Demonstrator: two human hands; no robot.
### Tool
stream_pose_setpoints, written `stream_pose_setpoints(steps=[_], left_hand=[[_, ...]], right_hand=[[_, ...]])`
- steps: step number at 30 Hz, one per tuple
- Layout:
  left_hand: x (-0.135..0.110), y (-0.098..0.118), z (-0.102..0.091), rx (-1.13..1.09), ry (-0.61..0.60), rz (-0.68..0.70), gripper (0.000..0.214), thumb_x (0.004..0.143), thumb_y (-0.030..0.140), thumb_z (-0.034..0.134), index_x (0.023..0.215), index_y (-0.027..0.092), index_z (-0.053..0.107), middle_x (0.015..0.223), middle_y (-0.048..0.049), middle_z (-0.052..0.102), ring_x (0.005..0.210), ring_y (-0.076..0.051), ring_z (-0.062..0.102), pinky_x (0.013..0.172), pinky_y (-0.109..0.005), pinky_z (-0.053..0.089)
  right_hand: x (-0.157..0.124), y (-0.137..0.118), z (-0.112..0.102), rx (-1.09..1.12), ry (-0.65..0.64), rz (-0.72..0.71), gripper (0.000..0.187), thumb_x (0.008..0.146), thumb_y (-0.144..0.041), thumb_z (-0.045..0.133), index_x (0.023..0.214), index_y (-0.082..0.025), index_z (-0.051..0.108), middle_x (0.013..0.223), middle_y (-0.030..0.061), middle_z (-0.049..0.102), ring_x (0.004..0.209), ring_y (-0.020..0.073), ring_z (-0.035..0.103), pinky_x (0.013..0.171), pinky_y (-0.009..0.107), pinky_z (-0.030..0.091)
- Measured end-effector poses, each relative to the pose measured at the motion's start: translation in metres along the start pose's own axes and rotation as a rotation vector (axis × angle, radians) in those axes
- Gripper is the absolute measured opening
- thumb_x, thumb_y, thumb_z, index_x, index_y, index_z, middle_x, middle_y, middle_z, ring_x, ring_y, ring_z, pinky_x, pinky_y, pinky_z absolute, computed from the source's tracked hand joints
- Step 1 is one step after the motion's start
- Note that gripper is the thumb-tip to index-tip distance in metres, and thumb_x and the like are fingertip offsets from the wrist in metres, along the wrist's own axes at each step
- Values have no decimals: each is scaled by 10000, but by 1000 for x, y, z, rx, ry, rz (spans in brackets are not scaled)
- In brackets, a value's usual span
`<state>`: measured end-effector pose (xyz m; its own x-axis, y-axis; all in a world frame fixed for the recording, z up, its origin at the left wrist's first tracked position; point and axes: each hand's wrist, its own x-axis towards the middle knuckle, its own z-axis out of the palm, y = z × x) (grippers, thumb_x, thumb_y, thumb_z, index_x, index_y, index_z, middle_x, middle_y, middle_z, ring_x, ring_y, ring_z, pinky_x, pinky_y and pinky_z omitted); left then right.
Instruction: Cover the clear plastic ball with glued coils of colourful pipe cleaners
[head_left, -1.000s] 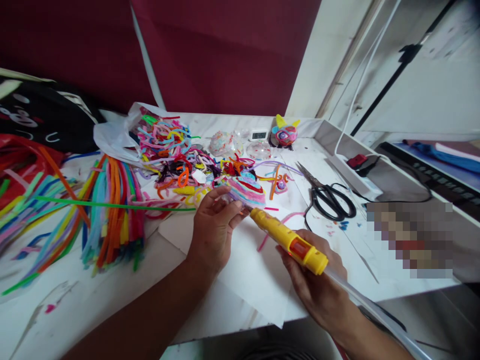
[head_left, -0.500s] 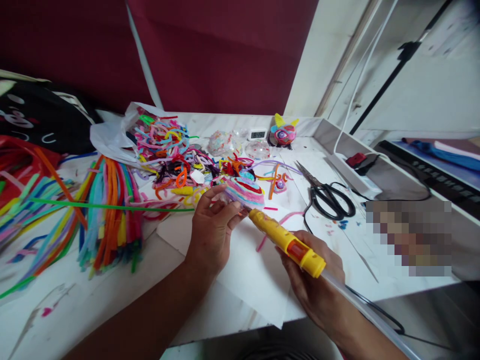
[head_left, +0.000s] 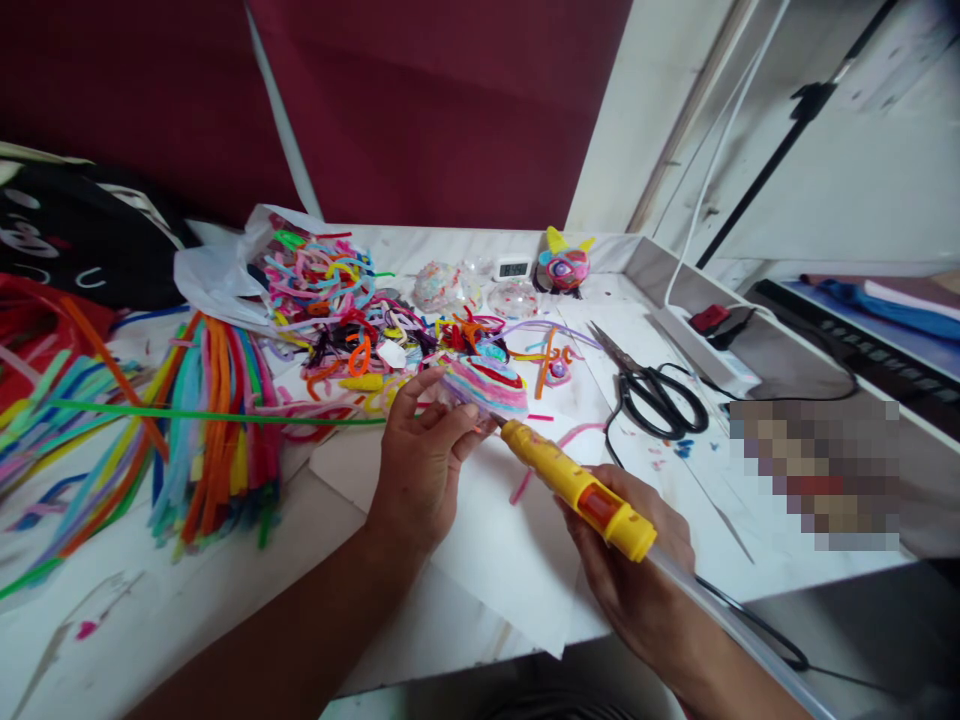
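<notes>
In my left hand (head_left: 427, 455) is a piece built of striped pipe cleaners (head_left: 491, 388) in pink, light blue, purple and red, pinched between thumb and fingers. My right hand (head_left: 634, 540) is wrapped round a yellow hot glue gun (head_left: 577, 485), a clear glue stick (head_left: 720, 595) sticking out of its back end. The gun's nozzle touches or nearly touches the near edge of the piece, close to my left thumb; the exact contact is hidden. A pink pipe cleaner (head_left: 555, 450) lies on white paper (head_left: 510, 570) beneath the gun.
Black-handled scissors (head_left: 660, 400) lie to the right, by a power strip (head_left: 712, 350). A bundle of pipe cleaners (head_left: 217, 430) is at left, with a bag of cut pieces (head_left: 322, 275) behind. A small timer (head_left: 514, 269) and a horned pipe-cleaner head (head_left: 564, 265) stand at the back.
The view has shifted slightly. Both hands hold the same things; the glue gun's nozzle has moved very slightly to the right along the piece's edge.
</notes>
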<state>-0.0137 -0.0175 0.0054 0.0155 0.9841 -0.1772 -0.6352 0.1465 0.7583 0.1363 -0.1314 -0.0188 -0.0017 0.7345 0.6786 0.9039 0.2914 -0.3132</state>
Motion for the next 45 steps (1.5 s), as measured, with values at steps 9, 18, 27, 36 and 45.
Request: stream_pose_setpoints(steps=[9,18,27,36,45], left_hand=[[0,0,0,-3,8,-3,528,512,55,800,963,249,605,777,50,663,707,-122,651,687,-283,563],[-1,0,1,-16,10,-16,541,508,48,800,973,253,611,701,67,631,658,-109,628,630,-253,554],[0,1,0,-36,20,-13,570,493,30,809,982,232,595,776,42,676,685,-123,667,670,-278,588],[1,1,2,-23,26,-4,580,511,43,811,1006,238,581,755,45,664,680,-123,661,620,-248,571],[0,-1,2,-23,34,-21,576,498,33,808,994,233,595,692,60,633,654,-118,645,602,-240,566]], right_hand=[[-7,4,1,29,15,-14,287,892,-186,548,1177,-176,515,938,82,703,641,190,620,603,335,481],[0,0,4,-10,59,-60,245,882,-145,549,1123,-178,527,885,69,700,603,178,607,545,318,456],[-5,4,4,-26,90,-96,239,882,-148,556,1117,-184,525,945,90,689,667,194,622,560,325,466],[-5,5,1,-2,83,-70,259,897,-152,576,1147,-159,511,907,78,699,624,170,624,555,314,470],[-2,2,3,-34,103,-121,236,902,-158,563,1135,-162,523,925,85,677,681,180,629,573,313,463]])
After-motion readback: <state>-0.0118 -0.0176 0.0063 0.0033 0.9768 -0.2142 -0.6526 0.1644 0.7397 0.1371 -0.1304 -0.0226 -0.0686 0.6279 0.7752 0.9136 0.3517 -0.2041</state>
